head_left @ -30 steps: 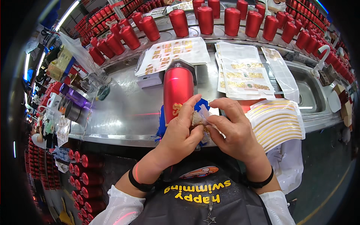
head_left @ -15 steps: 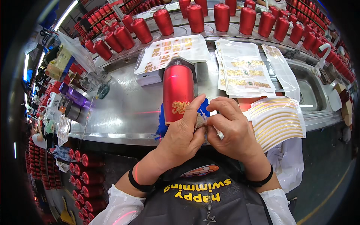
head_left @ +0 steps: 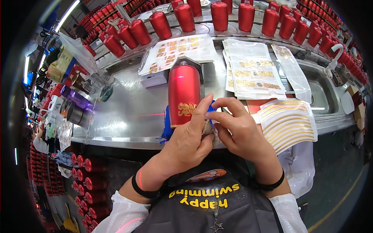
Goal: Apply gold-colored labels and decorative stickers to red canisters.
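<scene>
A red bottle (head_left: 184,87) with a gold decal (head_left: 187,109) near its lower end lies in a dark holder (head_left: 200,73), its neck pointing away from me. Beside its near end, my left hand (head_left: 185,141) is closed on a grey-brown wad (head_left: 208,130), perhaps cloth or sponge, with a finger stretched up along the bottle. My right hand (head_left: 243,134) meets it from the right, fingertips pinched together close to the left fingertips. What that pinch holds is too small to tell. Blue cloth (head_left: 168,126) shows under the bottle.
Sheets of gold decals (head_left: 254,70) lie at the right, with a sheet of gold curved strips (head_left: 289,124) nearer me. Another decal sheet (head_left: 178,50) rests behind the bottle. Red bottles (head_left: 219,16) stand along a conveyor at the back. A sink (head_left: 322,93) is far right.
My right hand's fingertips have shifted up and left to the left hand's fingertips; a white bit seen by them before no longer shows. The bottles on the conveyor have moved left.
</scene>
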Motion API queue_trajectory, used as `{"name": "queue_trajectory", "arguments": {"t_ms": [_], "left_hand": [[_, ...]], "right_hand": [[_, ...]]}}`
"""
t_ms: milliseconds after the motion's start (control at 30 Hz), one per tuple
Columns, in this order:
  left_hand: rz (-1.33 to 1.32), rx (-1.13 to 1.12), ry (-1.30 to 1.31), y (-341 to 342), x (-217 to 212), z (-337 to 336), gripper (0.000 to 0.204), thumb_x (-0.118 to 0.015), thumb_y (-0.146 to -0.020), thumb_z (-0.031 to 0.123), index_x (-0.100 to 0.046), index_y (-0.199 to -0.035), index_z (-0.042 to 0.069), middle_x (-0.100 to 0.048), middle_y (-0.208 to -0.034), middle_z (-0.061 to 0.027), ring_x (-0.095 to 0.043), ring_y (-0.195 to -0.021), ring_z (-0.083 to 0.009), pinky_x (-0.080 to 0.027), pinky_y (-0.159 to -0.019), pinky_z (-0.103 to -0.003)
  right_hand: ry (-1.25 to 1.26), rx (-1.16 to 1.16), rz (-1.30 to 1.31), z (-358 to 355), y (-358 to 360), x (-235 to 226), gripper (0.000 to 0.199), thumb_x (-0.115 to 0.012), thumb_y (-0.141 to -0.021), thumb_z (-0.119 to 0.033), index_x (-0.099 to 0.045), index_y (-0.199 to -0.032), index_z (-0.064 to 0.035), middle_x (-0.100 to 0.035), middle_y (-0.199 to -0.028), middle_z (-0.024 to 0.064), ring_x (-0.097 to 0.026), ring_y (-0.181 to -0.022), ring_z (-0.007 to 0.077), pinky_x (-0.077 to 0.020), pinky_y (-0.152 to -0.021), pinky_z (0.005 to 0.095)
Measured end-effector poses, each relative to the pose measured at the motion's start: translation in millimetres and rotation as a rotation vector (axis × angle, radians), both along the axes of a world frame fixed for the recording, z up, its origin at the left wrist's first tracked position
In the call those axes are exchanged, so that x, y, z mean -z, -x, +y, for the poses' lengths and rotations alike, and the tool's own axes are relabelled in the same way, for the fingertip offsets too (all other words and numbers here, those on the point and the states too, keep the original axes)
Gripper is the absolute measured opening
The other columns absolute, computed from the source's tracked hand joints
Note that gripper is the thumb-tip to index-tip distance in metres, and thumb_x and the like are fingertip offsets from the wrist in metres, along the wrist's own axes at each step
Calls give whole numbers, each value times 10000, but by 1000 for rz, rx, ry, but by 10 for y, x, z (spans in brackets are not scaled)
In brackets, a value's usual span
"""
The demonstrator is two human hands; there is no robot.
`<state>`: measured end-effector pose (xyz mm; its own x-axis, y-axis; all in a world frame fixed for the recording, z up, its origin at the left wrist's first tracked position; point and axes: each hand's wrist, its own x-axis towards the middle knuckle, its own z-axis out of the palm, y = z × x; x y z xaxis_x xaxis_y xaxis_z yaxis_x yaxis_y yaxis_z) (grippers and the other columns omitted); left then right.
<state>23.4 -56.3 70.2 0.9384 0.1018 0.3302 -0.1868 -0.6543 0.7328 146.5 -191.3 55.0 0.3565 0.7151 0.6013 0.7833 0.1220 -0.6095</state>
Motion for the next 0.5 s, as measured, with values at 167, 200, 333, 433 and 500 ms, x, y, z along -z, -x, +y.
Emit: {"name": "queue_trajectory", "arguments": {"t_ms": [167, 200, 333, 433, 500], "left_hand": [[124, -13, 100, 47, -31, 25, 775, -521, -810, -38, -185, -1506, 15, -550, -795, -141, -585, -701, -244, -466, -707, -330], [151, -19, 147, 46, -27, 32, 771, -521, -805, -37, -200, -1504, 23, -549, -790, -130, -578, -691, -211, -465, -698, -317], [88, -3, 207, 3, 10, 55, 754, -515, -797, -39, -235, -1494, 32, -547, -778, -87, -545, -680, -149, -459, -677, -296], [181, -7, 475, 11, 8, 70, 737, -514, -799, -34, -254, -1485, 36, -562, -815, -63, -530, -701, -118, -450, -669, -278], [286, 39, 472, 32, -12, 95, 762, -459, -810, -87, -194, -1515, 24, -582, -1090, -72, -533, -912, -75, -433, -810, -219]], "right_hand": [[-10, -25, 5, -43, -28, 16, 193, -685, -704, 23, -624, -883, -16, -570, -1092, 178, -572, -1025, 369, -479, -864, 426], [-10, -23, 6, -51, -33, 18, 193, -685, -704, 23, -624, -883, -16, -570, -1092, 178, -572, -1025, 369, -479, -864, 426], [-56, 12, -24, -75, -37, 16, 203, -700, -674, 34, -623, -851, -28, -572, -1098, 174, -575, -1032, 365, -487, -855, 411], [-51, 9, 2, -84, -29, 10, 204, -700, -672, 35, -619, -848, -28, -570, -1101, 172, -575, -1036, 361, -488, -855, 407], [-32, -5, 20, -90, -26, 8, 201, -699, -675, 32, -616, -849, -27, -568, -1103, 171, -574, -1036, 360, -487, -857, 409]]}}
